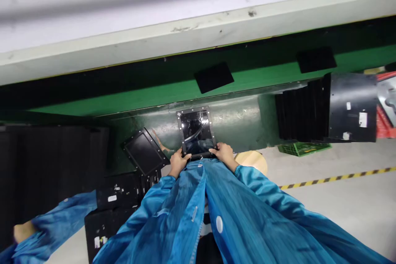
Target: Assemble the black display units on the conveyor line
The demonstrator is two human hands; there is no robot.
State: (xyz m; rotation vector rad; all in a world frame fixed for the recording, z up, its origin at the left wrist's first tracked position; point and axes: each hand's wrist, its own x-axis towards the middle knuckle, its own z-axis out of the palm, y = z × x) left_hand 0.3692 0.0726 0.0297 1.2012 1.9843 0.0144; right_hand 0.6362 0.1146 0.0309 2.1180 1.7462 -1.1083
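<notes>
A black framed panel (195, 130) with a glossy middle and small light dots around its border lies at the near edge of the green work surface (236, 121), right in front of my body. My left hand (178, 162) grips its near left corner, thumb on top of the frame. At the near right corner my right hand (225, 153) grips it the same way, fingers partly hidden. A second black framed panel (146, 151) lies tilted to the left of my left hand, above dark stacked boxes.
Stacked black panels (352, 107) stand at the right, beyond a green crate (305, 148) and round stool (252, 161). Dark sheets (214, 77) lie on the green strip. A large pale ledge (185, 33) spans the top. At lower left is another person's blue sleeve (62, 218).
</notes>
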